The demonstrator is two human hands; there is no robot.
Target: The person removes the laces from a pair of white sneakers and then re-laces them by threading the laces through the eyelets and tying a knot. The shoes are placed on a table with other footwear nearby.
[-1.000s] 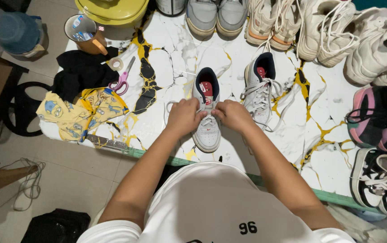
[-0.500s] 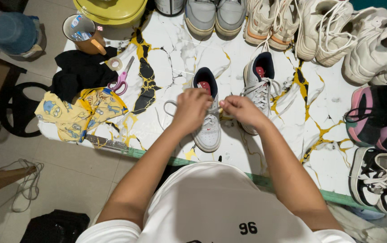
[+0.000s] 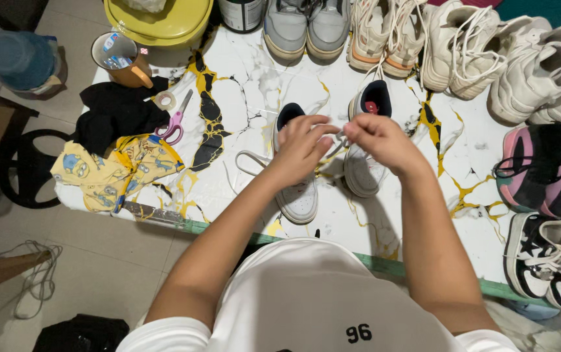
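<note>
White lace (image 3: 246, 158) pinched in both hands' fingers (image 3: 323, 130), orange mug (image 3: 122, 60) holding small items.

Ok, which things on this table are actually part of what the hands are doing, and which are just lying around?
In use:
- left hand and right hand, pulling a white lace
- white sneaker under them
- its mate beside it

Lying about:
- pink scissors
- tape roll
- yellow cloth
- orange mug
- other shoes
</note>
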